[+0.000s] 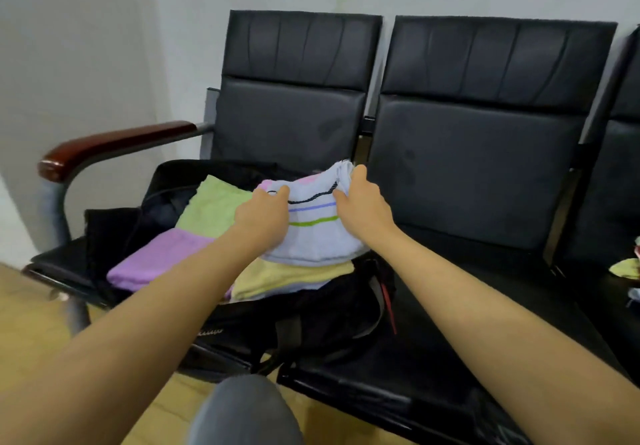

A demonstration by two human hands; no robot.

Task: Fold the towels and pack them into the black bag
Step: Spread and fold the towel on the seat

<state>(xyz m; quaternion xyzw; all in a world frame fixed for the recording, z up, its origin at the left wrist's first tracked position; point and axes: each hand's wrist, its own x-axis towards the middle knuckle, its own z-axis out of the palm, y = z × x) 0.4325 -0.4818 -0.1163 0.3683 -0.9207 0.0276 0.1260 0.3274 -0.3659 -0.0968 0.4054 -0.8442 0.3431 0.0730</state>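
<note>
Gripping white towel both hands, over black bag.

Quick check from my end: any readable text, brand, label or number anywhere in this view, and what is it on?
No text can be read.
Black bag: a short pale mark on its front side, near the lower left edge, too small and blurred to read.
White striped towel, held by both hands: coloured stripes only, no lettering.
Other towels, chairs, wall: no text visible.
</note>
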